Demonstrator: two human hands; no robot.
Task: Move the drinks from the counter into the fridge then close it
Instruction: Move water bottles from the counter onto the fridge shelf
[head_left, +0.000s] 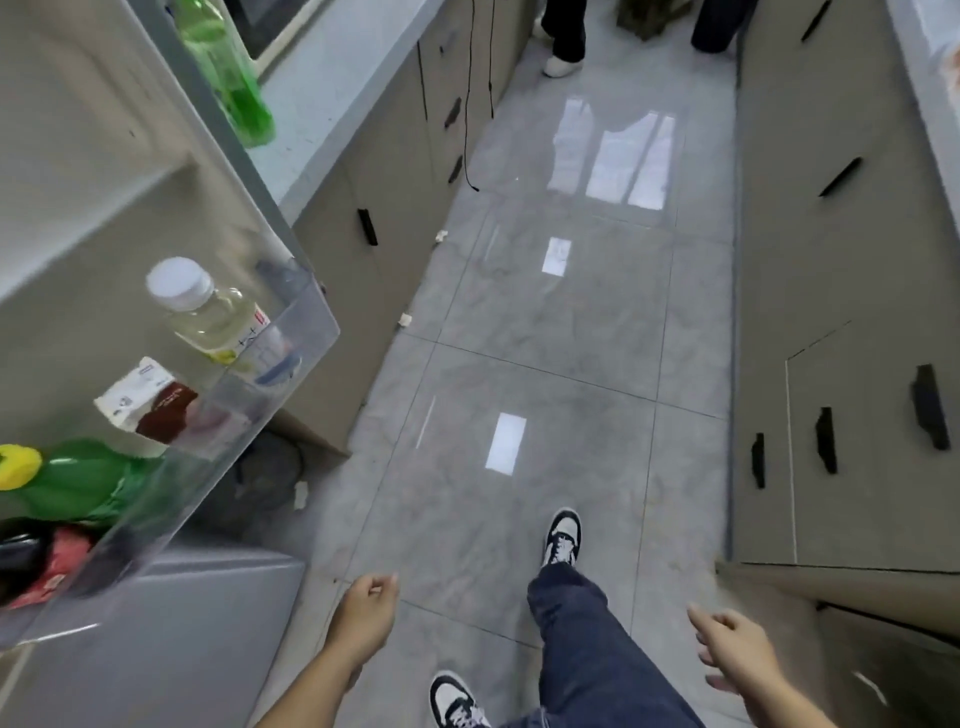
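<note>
The open fridge door (130, 171) fills the left side. Its clear door shelf (291, 332) holds a pale yellow bottle with a white cap (208, 312), a white and maroon carton (150, 400), a green bottle with a yellow cap (67, 478) and a dark bottle with a red label (47, 566). A green bottle (228, 73) stands on the pale counter (332, 104) behind the door. My left hand (366, 608) hangs low with fingers loosely curled and nothing in it. My right hand (737, 649) is low at the right, fingers spread and empty.
Beige cabinets with black handles (841, 176) line both sides of a narrow glossy tiled aisle (545, 364). My legs and black and white shoes (561, 535) are on the floor. Another person's legs (563, 36) stand at the far end. A black cable (470, 130) hangs down the left cabinets.
</note>
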